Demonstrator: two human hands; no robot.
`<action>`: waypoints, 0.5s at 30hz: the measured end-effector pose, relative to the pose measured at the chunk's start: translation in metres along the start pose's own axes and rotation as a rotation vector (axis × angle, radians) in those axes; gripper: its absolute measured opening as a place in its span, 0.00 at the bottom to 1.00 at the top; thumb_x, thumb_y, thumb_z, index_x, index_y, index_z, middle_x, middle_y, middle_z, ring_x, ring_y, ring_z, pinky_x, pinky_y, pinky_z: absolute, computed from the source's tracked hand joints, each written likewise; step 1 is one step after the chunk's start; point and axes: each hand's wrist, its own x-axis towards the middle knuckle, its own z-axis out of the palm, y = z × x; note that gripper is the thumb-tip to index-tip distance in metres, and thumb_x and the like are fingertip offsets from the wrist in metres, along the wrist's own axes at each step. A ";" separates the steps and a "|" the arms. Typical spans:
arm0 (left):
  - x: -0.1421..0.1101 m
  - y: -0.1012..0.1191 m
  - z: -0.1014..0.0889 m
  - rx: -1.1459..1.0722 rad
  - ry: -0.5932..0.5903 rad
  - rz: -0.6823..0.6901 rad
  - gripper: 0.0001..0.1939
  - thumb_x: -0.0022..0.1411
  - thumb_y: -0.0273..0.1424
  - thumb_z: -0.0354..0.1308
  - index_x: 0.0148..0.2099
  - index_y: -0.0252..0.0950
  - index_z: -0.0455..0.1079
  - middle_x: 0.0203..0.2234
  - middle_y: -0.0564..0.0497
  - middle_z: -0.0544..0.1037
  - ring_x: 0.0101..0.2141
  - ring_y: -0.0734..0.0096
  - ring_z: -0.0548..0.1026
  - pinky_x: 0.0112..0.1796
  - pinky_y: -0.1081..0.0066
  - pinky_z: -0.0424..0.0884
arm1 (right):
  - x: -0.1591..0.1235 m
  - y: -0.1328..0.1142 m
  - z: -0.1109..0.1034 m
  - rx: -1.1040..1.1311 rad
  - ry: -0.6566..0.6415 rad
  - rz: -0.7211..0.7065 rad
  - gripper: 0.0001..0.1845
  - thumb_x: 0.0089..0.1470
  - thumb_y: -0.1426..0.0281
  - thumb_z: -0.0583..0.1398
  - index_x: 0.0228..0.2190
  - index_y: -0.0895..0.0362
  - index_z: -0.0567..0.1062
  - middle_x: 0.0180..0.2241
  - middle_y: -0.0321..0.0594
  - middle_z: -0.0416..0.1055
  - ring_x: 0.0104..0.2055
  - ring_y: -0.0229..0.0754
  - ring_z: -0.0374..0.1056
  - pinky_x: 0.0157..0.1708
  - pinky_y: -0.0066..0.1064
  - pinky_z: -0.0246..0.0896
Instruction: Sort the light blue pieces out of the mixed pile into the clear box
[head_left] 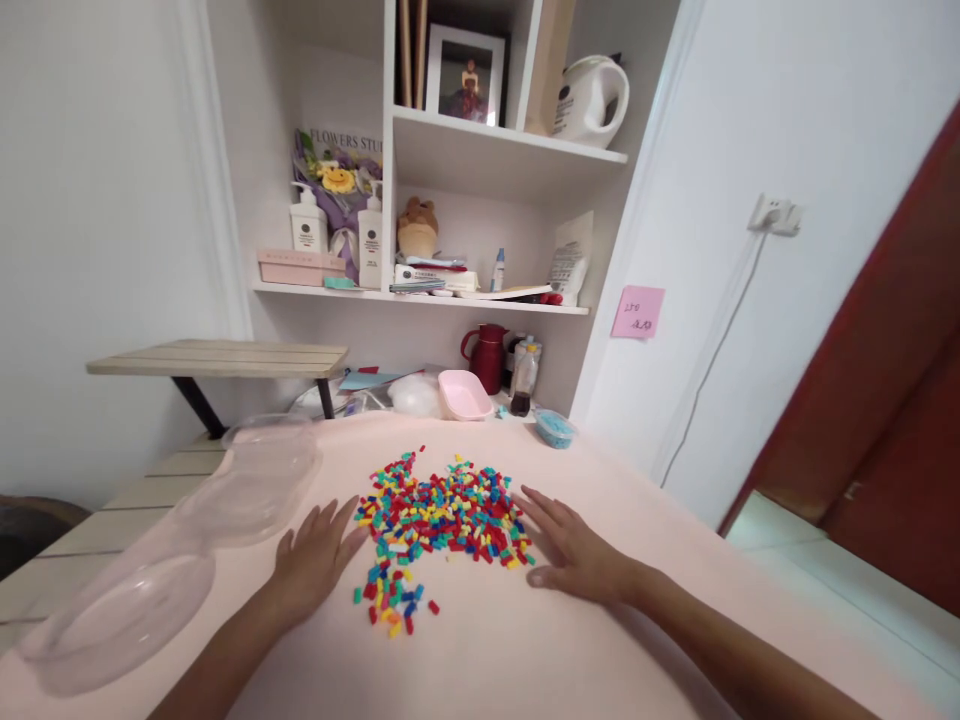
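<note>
Many small colourful toy bricks (450,510) lie in a loose heap on the pink cloth (480,660). A smaller cluster of bricks (390,595) spreads toward me from the heap's left side. My left hand (315,550) is at the heap's left edge, fingers apart and nothing in it. At the right edge, my right hand (574,550) has its fingers spread, the tips close to the bricks. Whether either hand touches a brick I cannot tell.
Clear plastic containers (124,615) stand along the left side. At the back are a pink basin (465,395), a red jug (486,358), a bottle of dark liquid (525,380) and a small tub with blue contents (555,428). A slatted wooden stand (217,357) rises at back left.
</note>
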 end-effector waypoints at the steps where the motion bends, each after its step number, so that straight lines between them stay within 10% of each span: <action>1: -0.008 -0.004 0.000 0.045 -0.032 0.009 0.35 0.64 0.50 0.37 0.69 0.41 0.47 0.68 0.41 0.50 0.67 0.51 0.45 0.61 0.46 0.44 | -0.001 -0.001 0.000 -0.013 -0.002 -0.001 0.54 0.48 0.41 0.58 0.66 0.47 0.42 0.69 0.44 0.35 0.69 0.57 0.34 0.65 0.53 0.32; 9: -0.033 0.018 0.017 0.158 -0.089 0.133 0.55 0.48 0.63 0.50 0.70 0.40 0.41 0.69 0.39 0.37 0.66 0.35 0.36 0.60 0.41 0.42 | 0.037 -0.022 0.015 -0.048 0.042 -0.104 0.49 0.51 0.40 0.54 0.66 0.45 0.44 0.69 0.44 0.34 0.69 0.60 0.33 0.63 0.59 0.30; 15: -0.012 0.057 0.040 0.172 0.045 0.224 0.37 0.61 0.51 0.46 0.69 0.45 0.46 0.69 0.45 0.45 0.67 0.47 0.42 0.61 0.42 0.42 | 0.079 -0.054 0.029 -0.002 0.111 -0.210 0.39 0.57 0.44 0.50 0.65 0.44 0.51 0.69 0.43 0.40 0.69 0.60 0.34 0.63 0.60 0.27</action>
